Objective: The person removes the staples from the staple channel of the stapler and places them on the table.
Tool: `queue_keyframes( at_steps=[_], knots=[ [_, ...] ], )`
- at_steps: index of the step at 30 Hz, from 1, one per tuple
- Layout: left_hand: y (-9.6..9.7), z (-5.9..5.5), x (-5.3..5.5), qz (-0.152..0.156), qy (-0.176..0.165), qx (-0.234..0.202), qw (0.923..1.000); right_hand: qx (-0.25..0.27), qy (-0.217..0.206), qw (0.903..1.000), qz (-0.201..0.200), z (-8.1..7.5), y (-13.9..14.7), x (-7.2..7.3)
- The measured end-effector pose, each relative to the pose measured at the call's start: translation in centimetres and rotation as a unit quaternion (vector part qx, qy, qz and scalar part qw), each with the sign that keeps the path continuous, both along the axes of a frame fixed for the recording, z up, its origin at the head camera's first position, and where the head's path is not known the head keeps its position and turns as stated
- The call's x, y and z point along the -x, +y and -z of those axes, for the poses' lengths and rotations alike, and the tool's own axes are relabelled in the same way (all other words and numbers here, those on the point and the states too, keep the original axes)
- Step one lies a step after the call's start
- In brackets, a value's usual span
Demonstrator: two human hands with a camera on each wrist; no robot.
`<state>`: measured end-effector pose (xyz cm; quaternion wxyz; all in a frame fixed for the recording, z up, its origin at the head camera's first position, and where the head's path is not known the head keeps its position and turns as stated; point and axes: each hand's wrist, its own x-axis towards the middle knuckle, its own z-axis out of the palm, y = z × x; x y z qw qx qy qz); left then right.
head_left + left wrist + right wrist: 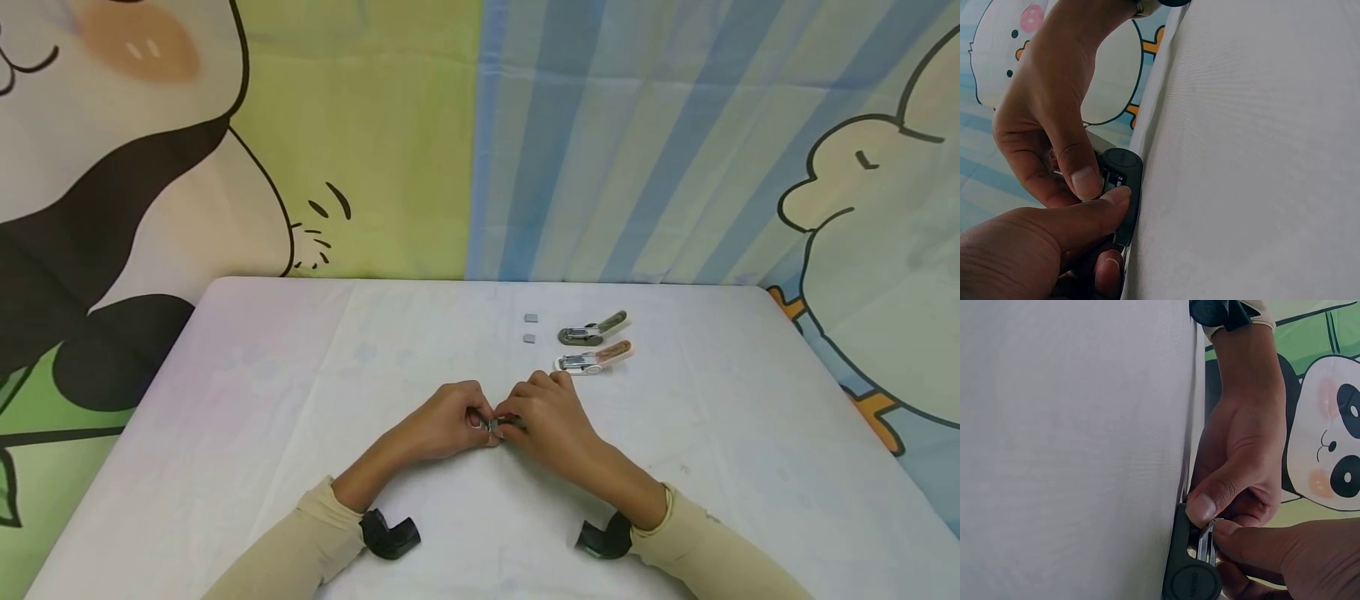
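Low over the white tabletop, my left hand (450, 421) and right hand (551, 421) meet at a small dark green stapler (1194, 584). In the left wrist view the left thumb (1100, 215) presses on the stapler's side, with fingers curled beneath it. The right hand (1047, 106) reaches in from above, its thumb beside the metal staple channel. Seen from the right wrist, that metal channel (1205, 545) is exposed, and the right fingertips pinch at its edge. Part of the stapler is hidden by fingers.
Beyond the hands lie an olive-and-white stapler (592, 331) and a pink-and-white stapler (595, 358). Two small grey staple blocks, a far block (531, 317) and a near block (529, 338), sit to their left. A cartoon-print curtain (360, 142) stands behind the table (247, 375).
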<state>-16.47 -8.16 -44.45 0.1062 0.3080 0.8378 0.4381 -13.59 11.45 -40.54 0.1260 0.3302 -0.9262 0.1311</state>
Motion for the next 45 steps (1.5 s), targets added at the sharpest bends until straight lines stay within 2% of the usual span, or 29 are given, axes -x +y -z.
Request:
queue_keyframes(
  at_steps=[6, 21, 32, 35, 42, 45],
  knots=[
    [0.0, -0.1, 0.0, 0.002, -0.001, -0.003, 1.0000, 0.005, 0.001, 1.0000, 0.002, 0.1, 0.2, 0.0],
    [-0.1, -0.1, 0.0, -0.003, -0.001, -0.005, 1.0000, 0.039, -0.017, 0.9981, -0.045, 0.0, 0.2, 0.3],
    [0.0, -0.1, 0.0, -0.001, -0.005, -0.007, 1.0000, 0.004, 0.000, 0.9986, -0.052, -0.1, 0.3, 0.3],
    [0.0, -0.1, 0.0, 0.000, -0.003, -0.007, 1.0000, 0.008, -0.017, 0.9986, -0.049, -0.3, 0.4, 0.3],
    [0.0, -0.1, 0.0, 0.003, -0.008, -0.008, 0.9999, 0.018, -0.098, 0.9945, -0.034, -0.9, 1.0, 0.5],
    [0.0, -0.2, -0.1, 0.002, -0.013, -0.008, 0.9999, 0.015, -0.114, 0.9927, -0.037, -1.1, 1.2, 0.7]
  ],
)
